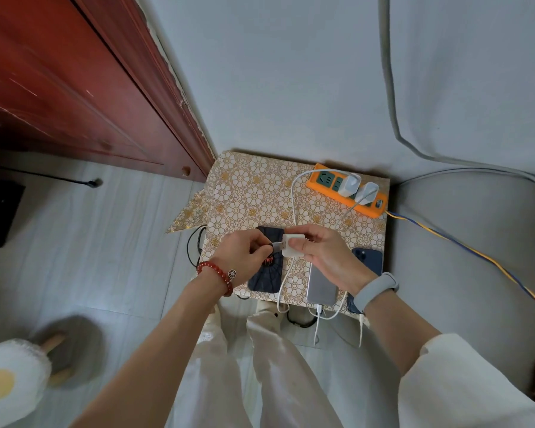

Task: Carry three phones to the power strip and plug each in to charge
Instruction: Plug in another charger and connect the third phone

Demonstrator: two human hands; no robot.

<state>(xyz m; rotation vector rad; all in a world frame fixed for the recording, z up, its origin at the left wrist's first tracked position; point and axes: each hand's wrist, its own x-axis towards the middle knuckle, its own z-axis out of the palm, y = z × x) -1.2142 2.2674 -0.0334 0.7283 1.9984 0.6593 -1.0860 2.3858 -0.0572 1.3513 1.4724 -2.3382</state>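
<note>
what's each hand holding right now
Left hand: grip closed, pinching the USB plug of a dark cable.
Right hand: grip closed around the white charger adapter.

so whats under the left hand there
Under the left hand lies a dark phone with a web-pattern case on the patterned tabletop. The hand and USB plug cover its upper left part.
</note>
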